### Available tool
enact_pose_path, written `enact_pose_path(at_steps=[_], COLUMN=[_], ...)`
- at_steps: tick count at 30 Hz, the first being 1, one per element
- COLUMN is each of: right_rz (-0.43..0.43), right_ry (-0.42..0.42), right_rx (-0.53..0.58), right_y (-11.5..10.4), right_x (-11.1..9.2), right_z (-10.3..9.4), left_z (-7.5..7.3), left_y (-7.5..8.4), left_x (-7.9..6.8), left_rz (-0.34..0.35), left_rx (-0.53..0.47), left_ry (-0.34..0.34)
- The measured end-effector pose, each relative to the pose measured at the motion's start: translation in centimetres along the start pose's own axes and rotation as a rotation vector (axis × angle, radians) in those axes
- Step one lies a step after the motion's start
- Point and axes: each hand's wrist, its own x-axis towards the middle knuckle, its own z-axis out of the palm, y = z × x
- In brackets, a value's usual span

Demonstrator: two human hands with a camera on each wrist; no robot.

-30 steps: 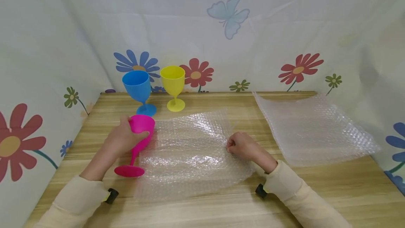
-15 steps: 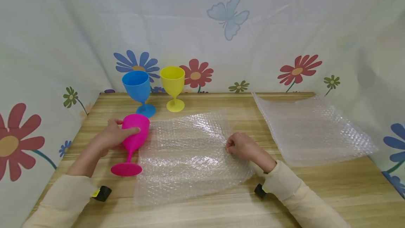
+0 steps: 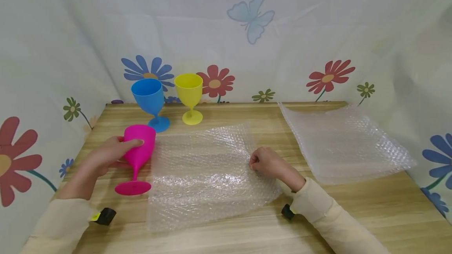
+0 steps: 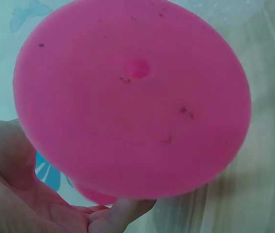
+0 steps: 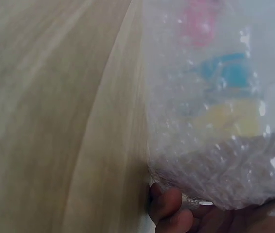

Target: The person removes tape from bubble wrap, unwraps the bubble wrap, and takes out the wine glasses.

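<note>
My left hand (image 3: 106, 154) grips the bowl of a pink plastic goblet (image 3: 139, 146), its thumb across the near side. The goblet is off the table; in the left wrist view the underside of its round base (image 4: 132, 111) fills most of the picture. At the middle, a piece of clear bubble wrap (image 3: 201, 179) lies on the wooden table, just right of the goblet. My right hand (image 3: 270, 164) pinches the right edge of that bubble wrap, fingers curled; the right wrist view shows the fingers (image 5: 169, 204) at its rim. The left hand's other fingers are partly hidden behind the bowl.
A blue goblet (image 3: 150, 97) and a yellow goblet (image 3: 190, 93) stand upright at the back left. Another piece of bubble wrap (image 3: 346, 144) lies at the right. A flower-printed cloth (image 3: 183, 34) surrounds the wooden table (image 3: 219, 238) at the back and sides.
My left hand has carried the pink goblet to the left, off the bubble wrap's left edge, turning the bowl so less of its inside shows. The right hand keeps its hold on the wrap.
</note>
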Motion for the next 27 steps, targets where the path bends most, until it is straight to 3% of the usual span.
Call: enact_pose_path(at_steps=[9, 17, 27], right_rz=[-0.013, -0.003, 0.007], right_ry=[0.007, 0.005, -0.002], right_rx=[-0.005, 0.001, -0.006], right_y=[0.1, 0.2, 0.0], right_x=[0.0, 0.0, 0.1], right_z=[0.0, 0.1, 0.1], left_z=[-1.5, -2.4, -2.3], left_y=[0.0, 0.5, 1.5], left_x=[-0.3, -1.1, -0.8], left_rz=[0.033, 0.083, 0.157], left_rx=[-0.025, -0.046, -0.215], left_ry=[0.048, 0.152, 0.412])
